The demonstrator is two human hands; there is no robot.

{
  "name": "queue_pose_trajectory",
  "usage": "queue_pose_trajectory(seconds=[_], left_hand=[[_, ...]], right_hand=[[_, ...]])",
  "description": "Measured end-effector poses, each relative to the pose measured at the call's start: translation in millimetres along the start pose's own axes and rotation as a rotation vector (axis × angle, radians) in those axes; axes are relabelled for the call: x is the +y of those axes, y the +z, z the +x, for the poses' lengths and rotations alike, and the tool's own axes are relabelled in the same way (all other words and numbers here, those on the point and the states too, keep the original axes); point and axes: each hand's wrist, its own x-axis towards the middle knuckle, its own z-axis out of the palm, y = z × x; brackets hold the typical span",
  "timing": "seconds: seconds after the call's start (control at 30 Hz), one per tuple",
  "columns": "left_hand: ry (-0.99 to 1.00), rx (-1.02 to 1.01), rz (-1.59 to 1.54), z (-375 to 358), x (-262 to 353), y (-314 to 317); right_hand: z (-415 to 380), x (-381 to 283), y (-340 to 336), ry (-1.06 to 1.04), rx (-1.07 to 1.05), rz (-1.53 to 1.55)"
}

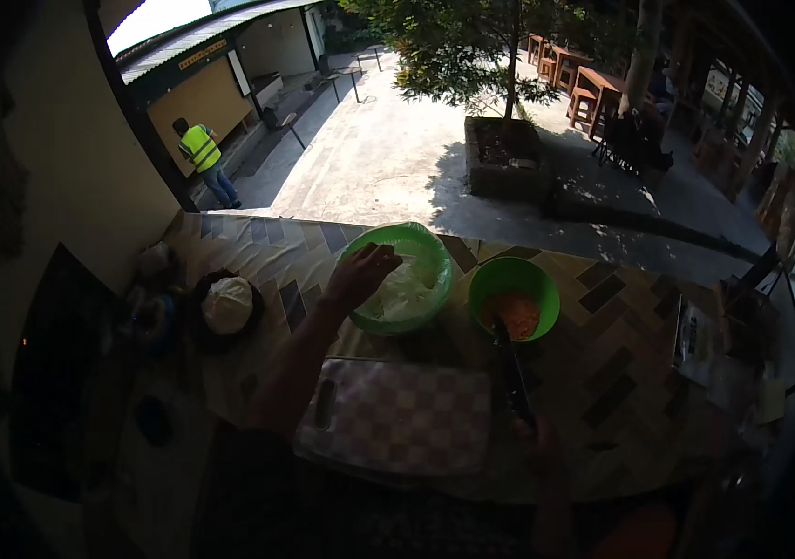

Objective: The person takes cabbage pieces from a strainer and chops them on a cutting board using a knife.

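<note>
Worktop covered in a sheet printed with a herringbone pattern of pale and dark blocks, its surface creased toward the far left edge. On it, near the far edge, stands a round green basin with thin, crumpled, translucent plastic inside it. The left hand is at this basin's near-left side, fingers bent over the plastic; whether they pinch anything cannot be told. Just to the right, apart from the basin, stands a smooth, round, bright green bowl holding a wet-looking orange mass of uneven texture. A long, narrow, dark utensil slants into this bowl, its far end at the orange mass; the right hand, in deep shade, is closed around its near end. Nearer the person lies a flat rectangular board with rounded corners, a checked pink-and-white face and a slot at its left end. To the left, a rounded, pale, wrinkled bundle rests on something dark. Count: green vessels, two, of which one with plastic inside; utensils in hand, one; checked boards, one; pale bundles on the dark item, one; persons in yellow vests beyond the worktop, one.
</note>
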Motion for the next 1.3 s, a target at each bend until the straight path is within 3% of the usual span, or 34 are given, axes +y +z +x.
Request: queue_pose_trajectory(seconds=[0.07, 0.1, 0.2, 0.37, 0.4, 0.5, 0.53, 0.63, 0.73, 0.83, 0.87, 1.0, 1.1, 1.2, 1.3], left_hand=[[-0.009, -0.120, -0.100, -11.4, -1.3, -2.4], [-0.066, 0.028, -0.087, 23.2, 3.8, 33.1], [-0.121, 0.038, -0.050, 9.8, 7.7, -9.0], [-0.126, 0.036, -0.020, 7.5, 6.4, -6.8], [-0.036, 0.064, -0.056, 12.3, 14.5, -16.0], [-0.287, 0.170, 0.061, 12.7, 12.6, -19.2], [-0.193, 0.079, 0.072, 15.5, 13.1, -23.1], [-0.113, 0.104, 0.045, 13.3, 10.7, -26.3], [-0.123, 0.015, -0.076, 7.2, 10.3, -15.7], [-0.168, 0.117, -0.083, 10.4, 10.8, -27.0], [-0.485, 0.189, -0.243, 9.4, 10.1, -22.3], [-0.277, -0.054, -0.362, 12.8, 27.6, -40.5], [-0.562, -0.250, -0.728, 17.8, 36.0, -50.0], [-0.450, -0.156, -0.414, 3.2, 44.3, -41.7], [-0.542, -0.220, -0.601, -3.9, 55.5, -48.9]], right_hand=[[-3.8, -7.3, 0.0, 0.004, -0.063, -0.014], [36.2, 2.3, -40.5, -0.067, -0.012, -0.109], [20.9, 11.8, -6.9, -0.048, -0.031, -0.045], [28.6, 11.8, -8.5, -0.049, -0.056, 0.022], [26.9, 13.5, -8.6, -0.050, -0.046, 0.007], [34.5, 8.5, -2.5, -0.068, -0.035, -0.026], [34.2, 1.3, -3.1, -0.056, -0.041, -0.032], [36.3, -2.2, -8.6, -0.048, -0.084, -0.040], [36.2, -8.9, -3.7, -0.058, -0.082, -0.019], [36.8, -11.0, -4.4, -0.045, -0.079, -0.051], [35.7, -10.0, -1.9, -0.032, -0.077, -0.058], [35.1, 1.4, 1.6, -0.114, -0.030, -0.039], [31.7, -4.3, 1.3, -0.116, -0.033, -0.036], [34.6, -13.1, -3.4, -0.117, -0.065, -0.015], [36.2, -12.4, -4.8, -0.126, -0.088, -0.004]])
